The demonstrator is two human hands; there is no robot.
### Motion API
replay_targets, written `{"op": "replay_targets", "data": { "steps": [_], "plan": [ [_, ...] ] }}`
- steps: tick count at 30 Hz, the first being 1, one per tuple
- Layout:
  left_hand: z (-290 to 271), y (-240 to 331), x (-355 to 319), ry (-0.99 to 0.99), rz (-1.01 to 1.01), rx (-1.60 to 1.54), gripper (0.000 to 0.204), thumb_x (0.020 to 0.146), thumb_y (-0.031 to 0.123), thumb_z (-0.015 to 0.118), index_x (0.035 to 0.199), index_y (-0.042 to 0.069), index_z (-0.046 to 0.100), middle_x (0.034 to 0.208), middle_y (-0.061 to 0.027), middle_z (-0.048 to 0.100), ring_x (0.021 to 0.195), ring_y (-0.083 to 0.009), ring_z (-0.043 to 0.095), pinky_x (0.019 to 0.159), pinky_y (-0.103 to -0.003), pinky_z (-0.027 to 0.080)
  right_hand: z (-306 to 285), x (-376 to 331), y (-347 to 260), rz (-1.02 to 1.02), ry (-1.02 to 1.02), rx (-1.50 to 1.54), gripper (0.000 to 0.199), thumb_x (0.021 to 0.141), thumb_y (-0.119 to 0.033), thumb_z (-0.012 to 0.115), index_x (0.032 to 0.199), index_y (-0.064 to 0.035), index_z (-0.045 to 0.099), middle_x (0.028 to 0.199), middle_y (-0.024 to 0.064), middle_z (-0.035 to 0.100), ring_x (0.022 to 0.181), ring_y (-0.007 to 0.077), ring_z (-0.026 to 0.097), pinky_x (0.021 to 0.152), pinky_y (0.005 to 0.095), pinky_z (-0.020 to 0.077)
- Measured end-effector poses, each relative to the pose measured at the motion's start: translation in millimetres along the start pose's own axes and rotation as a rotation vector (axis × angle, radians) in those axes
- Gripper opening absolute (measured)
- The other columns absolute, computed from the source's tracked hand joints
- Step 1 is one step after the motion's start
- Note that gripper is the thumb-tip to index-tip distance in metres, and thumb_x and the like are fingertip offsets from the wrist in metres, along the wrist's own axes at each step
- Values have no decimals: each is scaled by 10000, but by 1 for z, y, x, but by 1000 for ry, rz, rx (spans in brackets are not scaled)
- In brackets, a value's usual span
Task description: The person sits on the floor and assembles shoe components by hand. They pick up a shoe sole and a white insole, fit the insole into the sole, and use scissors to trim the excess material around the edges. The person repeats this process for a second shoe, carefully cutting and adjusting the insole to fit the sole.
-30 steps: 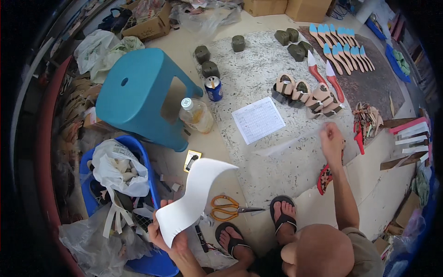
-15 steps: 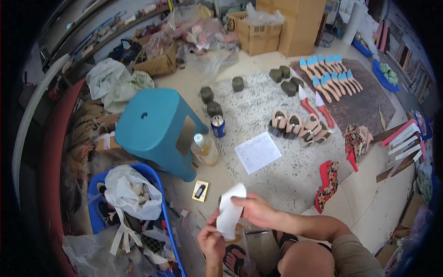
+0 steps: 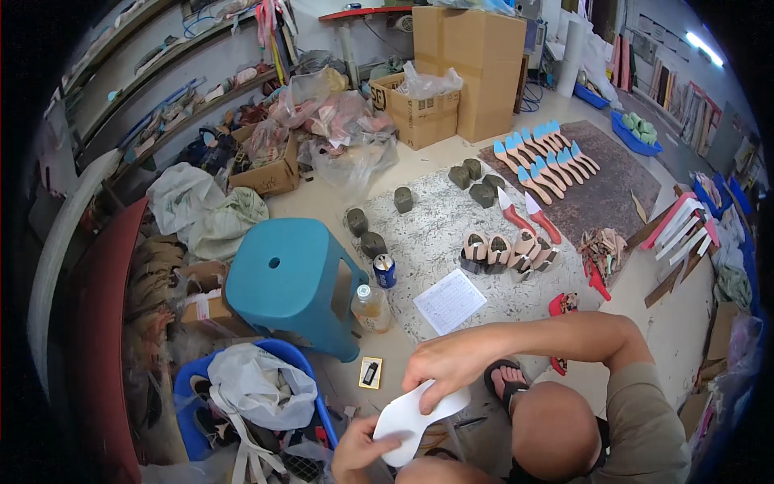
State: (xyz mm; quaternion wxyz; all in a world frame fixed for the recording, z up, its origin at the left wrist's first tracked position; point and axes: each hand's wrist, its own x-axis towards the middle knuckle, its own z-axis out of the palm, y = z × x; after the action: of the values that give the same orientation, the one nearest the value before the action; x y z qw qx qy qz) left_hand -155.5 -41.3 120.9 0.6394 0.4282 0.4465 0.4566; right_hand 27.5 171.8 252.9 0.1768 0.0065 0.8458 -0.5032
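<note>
Left hand [image 3: 361,452] low in frame, fingers closed on lower end of white cutout sheet [image 3: 418,413]. Sheet: flat, plain white, curved sole-like outline, waisted in middle, tilted up toward right. Right hand [image 3: 445,369] pinches sheet's upper edge from above, fingers curled over it. Sheet spans between both hands, held above floor, just beside sandalled foot [image 3: 506,379].

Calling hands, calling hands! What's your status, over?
Left hand and right hand both gripping the white sole-shaped cutout. Cutout held over the floor, in front of the knee. Nothing blocking it.
</note>
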Motion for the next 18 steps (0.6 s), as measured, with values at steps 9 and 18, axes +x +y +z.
{"op": "replay_targets", "data": {
  "steps": [9, 18],
  "plan": [
    [-11, 3, -47, 426, -276, 135, 340, 896, 129, 619, 1206, -8, 591, 1105, -114, 656, 987, -209, 623, 824, -357, 502, -125, 9, 250, 281, 761, -804, 302, 788, -284, 747, 967, -48, 692, 1002, 159, 677, 933, 348, 641, 793, 419, 517],
    [8, 75, 14, 785, -466, 25, 328, 910, 143, 611, 1199, -11, 599, 1095, -112, 662, 982, -207, 624, 829, -352, 505, -291, 81, 464, 692, 636, -1284, 549, 961, -246, 514, 1484, -284, 354, 1576, 96, 262, 1465, 328, 193, 1126, 539, 247]
  ]
}}
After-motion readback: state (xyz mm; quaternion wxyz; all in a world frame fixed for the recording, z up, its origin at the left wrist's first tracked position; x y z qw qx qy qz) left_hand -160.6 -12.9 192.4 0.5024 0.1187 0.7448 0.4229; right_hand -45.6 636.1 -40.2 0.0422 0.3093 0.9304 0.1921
